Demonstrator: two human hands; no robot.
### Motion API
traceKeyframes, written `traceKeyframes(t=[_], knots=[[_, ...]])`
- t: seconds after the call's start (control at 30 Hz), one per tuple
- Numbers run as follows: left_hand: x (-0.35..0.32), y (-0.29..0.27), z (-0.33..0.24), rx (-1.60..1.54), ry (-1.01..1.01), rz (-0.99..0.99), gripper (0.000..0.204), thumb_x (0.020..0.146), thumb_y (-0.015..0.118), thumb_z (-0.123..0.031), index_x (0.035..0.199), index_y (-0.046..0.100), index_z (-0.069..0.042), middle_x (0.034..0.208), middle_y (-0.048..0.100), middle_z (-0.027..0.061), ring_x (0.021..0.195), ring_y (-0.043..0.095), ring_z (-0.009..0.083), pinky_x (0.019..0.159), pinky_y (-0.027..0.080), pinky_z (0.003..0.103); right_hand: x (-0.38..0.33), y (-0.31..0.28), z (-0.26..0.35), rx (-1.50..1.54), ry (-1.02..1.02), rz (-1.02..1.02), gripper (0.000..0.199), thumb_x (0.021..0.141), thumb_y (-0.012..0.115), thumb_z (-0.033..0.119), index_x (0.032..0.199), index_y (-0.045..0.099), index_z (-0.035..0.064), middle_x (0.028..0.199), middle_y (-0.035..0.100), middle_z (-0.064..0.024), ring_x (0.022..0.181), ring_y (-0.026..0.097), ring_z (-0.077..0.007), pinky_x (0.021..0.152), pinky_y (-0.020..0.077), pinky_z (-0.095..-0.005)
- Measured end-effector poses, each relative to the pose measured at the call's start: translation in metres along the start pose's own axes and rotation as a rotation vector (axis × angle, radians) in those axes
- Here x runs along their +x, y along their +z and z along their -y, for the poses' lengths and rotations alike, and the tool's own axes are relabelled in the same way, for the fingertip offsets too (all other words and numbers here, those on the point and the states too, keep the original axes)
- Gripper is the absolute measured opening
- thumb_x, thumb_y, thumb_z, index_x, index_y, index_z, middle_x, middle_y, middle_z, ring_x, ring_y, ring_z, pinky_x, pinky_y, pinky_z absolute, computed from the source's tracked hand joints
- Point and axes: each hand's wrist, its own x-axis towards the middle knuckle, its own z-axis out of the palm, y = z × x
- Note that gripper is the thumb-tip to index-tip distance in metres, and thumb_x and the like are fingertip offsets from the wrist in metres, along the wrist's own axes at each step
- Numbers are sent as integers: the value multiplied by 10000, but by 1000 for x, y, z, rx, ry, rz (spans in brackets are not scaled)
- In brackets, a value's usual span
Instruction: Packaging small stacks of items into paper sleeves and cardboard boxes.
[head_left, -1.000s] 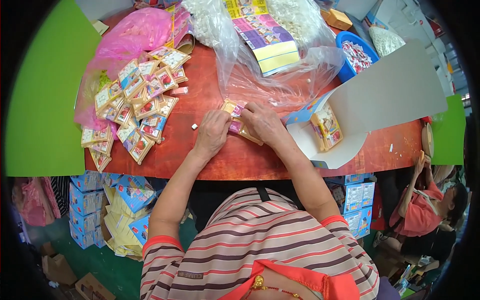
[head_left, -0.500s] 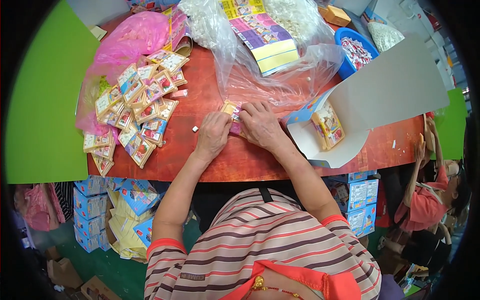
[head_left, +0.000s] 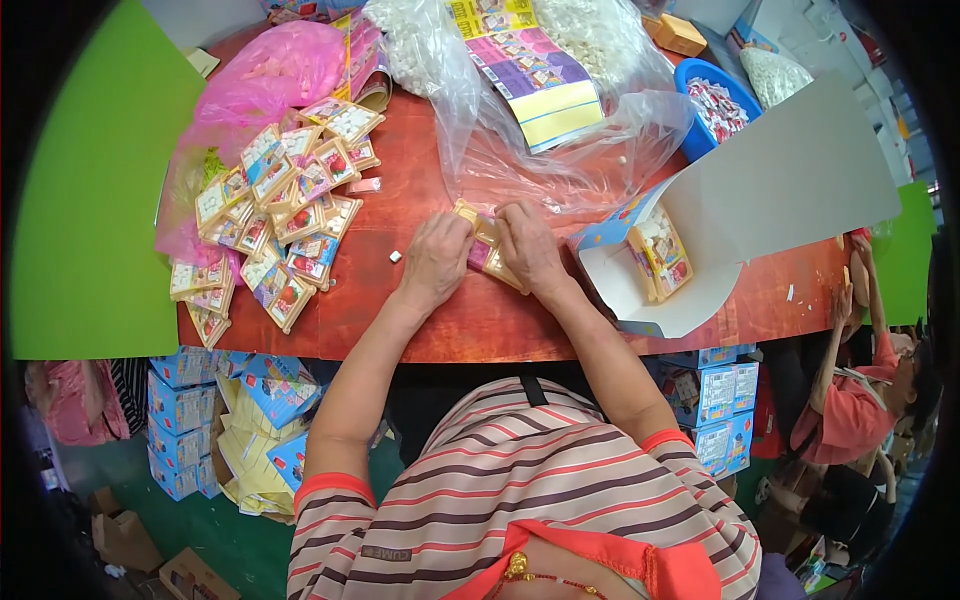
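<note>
Between my hands, at the middle of the table's near side, lies a small yellow tray [head_left: 488,254] with a pink and purple printed face. My left hand [head_left: 438,255] is closed on its left end, fingers curled over the edge. At the other side my right hand [head_left: 530,247] grips it with bent fingers and thumb; part of the tray is hidden under both hands. One small white cube [head_left: 395,256] rests just left of my left hand. To the right stands an open carton [head_left: 612,280] with its flap raised, holding several filled yellow trays [head_left: 660,262].
A heap of filled trays [head_left: 270,215] covers the table's left side, beside a pink plastic bag [head_left: 270,75]. Ahead spreads a clear bag [head_left: 640,130] of white pieces under printed sheets [head_left: 545,85]. A blue basin [head_left: 690,75] holds small packets. Another person [head_left: 865,395] is at right.
My right hand has pulled back slightly and its fingers have bunched up, uncovering more of the tray. The tray's near right end now shows below my fingers. The view has shifted slightly.
</note>
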Motion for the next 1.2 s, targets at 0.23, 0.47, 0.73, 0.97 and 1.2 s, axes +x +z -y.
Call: traceKeyframes(t=[0.23, 0.47, 0.73, 0.97, 1.2], knots=[[7, 10, -2, 110, 19, 52, 98, 808, 575, -63, 897, 540, -41, 986, 530, 131, 908, 510, 321, 790, 423, 418, -3, -5, 3, 135, -29, -20, 65, 855, 563, 52, 876, 549, -8, 993, 556, -149, 926, 549, -340, 792, 463, -407], [-3, 21, -1, 167, -1, -19, 186, 809, 592, -60, 989, 557, -26, 1230, 500, 126, 1159, 462, 308, 917, 364, 443, -7, -5, 3, 89, -68, -2, 63, 846, 578, 61, 865, 558, 5, 999, 562, -130, 941, 546, -322, 818, 442, -407], [-3, 35, 10, 322, -119, -7, 424, 785, 559, -37, 1199, 472, -51, 1427, 320, 219, 1337, 304, 397, 1028, 280, 511, -9, -5, 5, 33, -148, -14, 54, 829, 579, 52, 842, 553, 8, 996, 565, -122, 919, 539, -316, 809, 419, -412], [-2, 34, 19, 156, -158, 52, 398, 838, 509, -54, 1235, 473, -56, 1456, 288, 240, 1351, 278, 441, 1063, 248, 537, -7, -5, 10, -76, -213, -6, 85, 782, 634, 61, 828, 571, 27, 973, 571, -97, 885, 542, -297, 788, 416, -393], [-1, 36, 19, 88, -216, 34, 364, 883, 477, -61, 1246, 491, -94, 1423, 389, 190, 1359, 319, 380, 1072, 232, 522, -7, -9, 14, -160, -297, 58, 193, 684, 710, 139, 804, 587, 52, 971, 573, -73, 923, 541, -261, 843, 385, -400]])
